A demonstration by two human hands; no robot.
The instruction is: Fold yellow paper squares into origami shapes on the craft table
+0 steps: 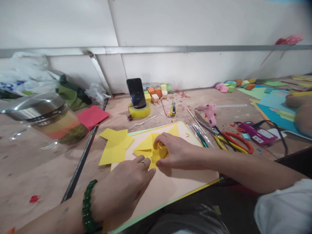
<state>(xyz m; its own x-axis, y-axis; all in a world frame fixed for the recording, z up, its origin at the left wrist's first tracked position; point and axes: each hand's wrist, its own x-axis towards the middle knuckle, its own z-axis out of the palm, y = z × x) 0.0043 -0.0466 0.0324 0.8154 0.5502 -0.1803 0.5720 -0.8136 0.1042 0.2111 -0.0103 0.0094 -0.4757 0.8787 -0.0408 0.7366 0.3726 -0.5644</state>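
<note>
On the tabletop (29,162) at far left stands a lidded glass jar (48,120), with loose yellow sheets (114,146) further in. The left hand (124,185), wearing a green bead bracelet (87,208), lies spread with its fingers (148,170) pressing the near edge of the folded yellow paper (149,148) on a peach board (170,188). The right hand (177,152) pinches that paper's folds with bent fingers. Further right lie a pink glue gun (209,113) and scissors (235,140).

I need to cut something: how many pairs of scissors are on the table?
2. A yellow-handled pair and a red-handled pair lie crossed together right of the right hand, beside the pink glue gun. More may hide under the clutter.
</note>
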